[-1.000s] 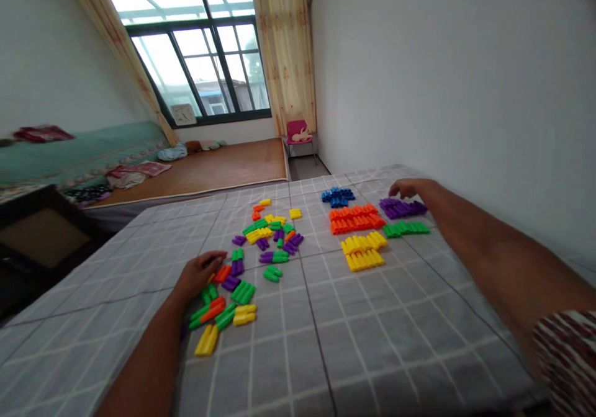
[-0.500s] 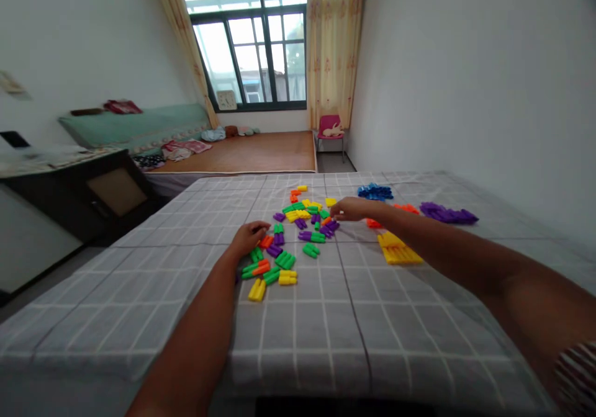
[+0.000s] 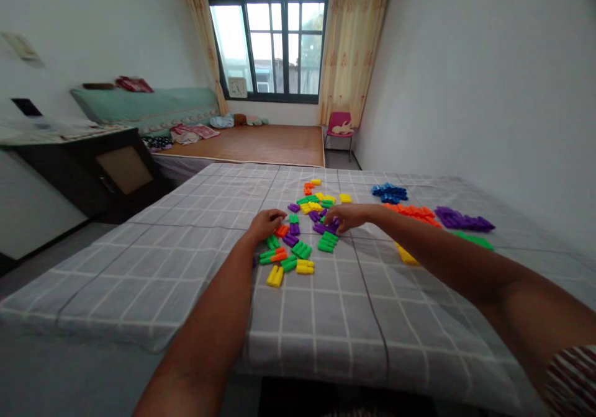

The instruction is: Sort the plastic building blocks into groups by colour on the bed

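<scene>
Small plastic building blocks in green, purple, orange and yellow lie scattered on the checked cloth. My left hand [image 3: 269,223] rests at the left of this scatter, its fingers loosely bent and a little apart, nearest an orange block [image 3: 282,231]. Over the middle of the scatter, my right hand [image 3: 343,217] reaches down with thumb and fingers round a purple block [image 3: 325,228]; its fingertips partly cover it. Just in front of that hand sits a group of green blocks [image 3: 328,242]. Yellow blocks [image 3: 275,276] lie at the near edge.
Sorted piles stand at the right: blue [image 3: 390,192], orange [image 3: 414,213], purple [image 3: 463,219], green [image 3: 474,241] and yellow [image 3: 406,255], the yellow partly behind my right forearm. The cloth-covered table [image 3: 326,324] meets the wall side; a low bed [image 3: 265,144] lies beyond.
The view has shifted slightly. My right hand has come nearer, from the orange and purple blocks. A green block now lies against the other green one. My left hand stays near the orange block.
</scene>
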Tool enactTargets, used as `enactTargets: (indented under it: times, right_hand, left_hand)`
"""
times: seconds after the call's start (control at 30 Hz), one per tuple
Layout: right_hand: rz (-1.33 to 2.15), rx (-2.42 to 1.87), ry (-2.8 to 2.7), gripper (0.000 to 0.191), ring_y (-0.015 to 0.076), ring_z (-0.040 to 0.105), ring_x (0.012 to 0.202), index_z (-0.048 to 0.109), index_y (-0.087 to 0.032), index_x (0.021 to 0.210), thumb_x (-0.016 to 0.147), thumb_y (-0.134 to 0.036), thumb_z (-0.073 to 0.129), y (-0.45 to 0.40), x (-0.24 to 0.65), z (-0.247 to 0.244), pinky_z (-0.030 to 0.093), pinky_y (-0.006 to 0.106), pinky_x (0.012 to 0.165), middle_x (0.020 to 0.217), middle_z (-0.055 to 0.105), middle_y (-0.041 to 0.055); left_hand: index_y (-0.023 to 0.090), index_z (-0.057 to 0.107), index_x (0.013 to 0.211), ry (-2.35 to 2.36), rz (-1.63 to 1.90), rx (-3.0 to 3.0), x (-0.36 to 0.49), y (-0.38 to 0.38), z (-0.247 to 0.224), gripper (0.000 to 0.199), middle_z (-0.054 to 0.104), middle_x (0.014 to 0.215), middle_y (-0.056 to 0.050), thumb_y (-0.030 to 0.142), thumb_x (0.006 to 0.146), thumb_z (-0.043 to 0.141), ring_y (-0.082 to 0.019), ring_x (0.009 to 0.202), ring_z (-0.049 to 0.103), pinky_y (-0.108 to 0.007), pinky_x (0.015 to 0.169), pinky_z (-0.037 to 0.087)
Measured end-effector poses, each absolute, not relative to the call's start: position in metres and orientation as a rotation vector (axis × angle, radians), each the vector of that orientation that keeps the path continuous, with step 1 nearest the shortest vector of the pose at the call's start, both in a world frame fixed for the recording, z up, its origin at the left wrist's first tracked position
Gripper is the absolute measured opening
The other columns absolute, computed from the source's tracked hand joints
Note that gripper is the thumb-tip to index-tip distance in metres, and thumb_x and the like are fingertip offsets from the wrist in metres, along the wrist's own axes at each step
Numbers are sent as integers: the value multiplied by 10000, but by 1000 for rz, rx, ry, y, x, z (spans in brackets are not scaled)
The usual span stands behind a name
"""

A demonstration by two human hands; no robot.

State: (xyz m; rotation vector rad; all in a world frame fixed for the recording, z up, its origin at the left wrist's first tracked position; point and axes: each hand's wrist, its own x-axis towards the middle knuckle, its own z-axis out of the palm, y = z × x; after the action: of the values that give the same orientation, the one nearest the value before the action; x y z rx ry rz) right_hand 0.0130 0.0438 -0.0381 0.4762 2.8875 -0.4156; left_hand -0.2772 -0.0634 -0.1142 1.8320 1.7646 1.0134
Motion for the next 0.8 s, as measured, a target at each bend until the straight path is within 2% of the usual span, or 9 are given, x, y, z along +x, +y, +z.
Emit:
enactTargets:
  times: [0.2, 0.27, 0.4, 0.43, 0.53, 0.57, 0.63, 0.73, 0.8]
  right_hand:
    - [-345, 615, 3023, 387, 155, 597, 761, 657, -158, 1011, 648, -227, 772, 28, 27, -48, 389, 227, 638, 945, 678, 50]
    - [-425, 719, 3039, 339, 151, 602, 735, 651, -157, 987, 689, -282, 755, 28, 35, -49, 383, 223, 613, 881, 688, 35]
    - [-680, 1029, 2894, 326, 127, 628, 653, 617, -194, 1152, 844, -298, 594, 31, 58, -46, 406, 211, 585, 804, 711, 3]
    - [-667, 1092, 2826, 294, 120, 628, 621, 632, -196, 1136, 871, -295, 555, 32, 64, -45, 410, 211, 582, 780, 715, 2]
    - [-420, 1235, 2702, 252, 123, 626, 580, 708, -171, 887, 903, -325, 509, 36, 81, -40, 411, 220, 579, 727, 724, 31]
    - [-354, 1244, 2708, 249, 131, 634, 598, 713, -167, 850, 897, -318, 520, 37, 85, -39, 413, 224, 587, 738, 730, 39]
    - [-335, 1135, 2805, 182, 147, 660, 696, 720, -177, 932, 858, -236, 564, 39, 90, -38, 433, 229, 636, 847, 746, 45]
    - [-384, 672, 3007, 417, 168, 648, 944, 683, -205, 1115, 748, -34, 585, 38, 90, -43, 448, 262, 817, 1109, 707, 53]
    - [-367, 398, 3062, 529, 182, 604, 1061, 669, -201, 1142, 692, 52, 554, 36, 85, -48, 411, 306, 929, 1195, 670, 63]
  left_hand:
    - [116, 720, 1042, 1792, 963, 1860, -276, -64, -112, 409, 737, 850, -73, 310, 762, 492, -182, 721, 642, -267, 644, 496]
    - [120, 719, 1033, 1785, 961, 1869, -275, -64, -111, 407, 738, 853, -67, 310, 761, 484, -181, 719, 642, -267, 643, 493]
    - [144, 724, 1004, 1806, 964, 1866, -275, -65, -109, 389, 744, 890, -57, 326, 749, 493, -181, 742, 652, -265, 653, 497]
    - [147, 724, 1001, 1801, 970, 1867, -276, -65, -110, 389, 745, 896, -56, 336, 747, 498, -183, 754, 655, -266, 662, 501]
    - [152, 723, 999, 1774, 990, 1865, -279, -63, -112, 399, 743, 870, -50, 375, 743, 513, -187, 771, 657, -268, 678, 507]
    - [153, 722, 1000, 1773, 993, 1859, -279, -63, -113, 406, 741, 852, -47, 388, 741, 517, -187, 761, 656, -269, 673, 507]
    - [151, 721, 993, 1772, 1003, 1837, -279, -63, -112, 413, 739, 845, -48, 411, 737, 525, -188, 757, 654, -271, 673, 508]
    - [143, 721, 970, 1772, 1014, 1814, -277, -65, -108, 421, 742, 871, -59, 435, 728, 537, -198, 774, 656, -280, 683, 512]
    - [133, 722, 972, 1782, 995, 1813, -275, -68, -103, 445, 740, 849, -64, 455, 728, 535, -204, 757, 653, -286, 664, 511]
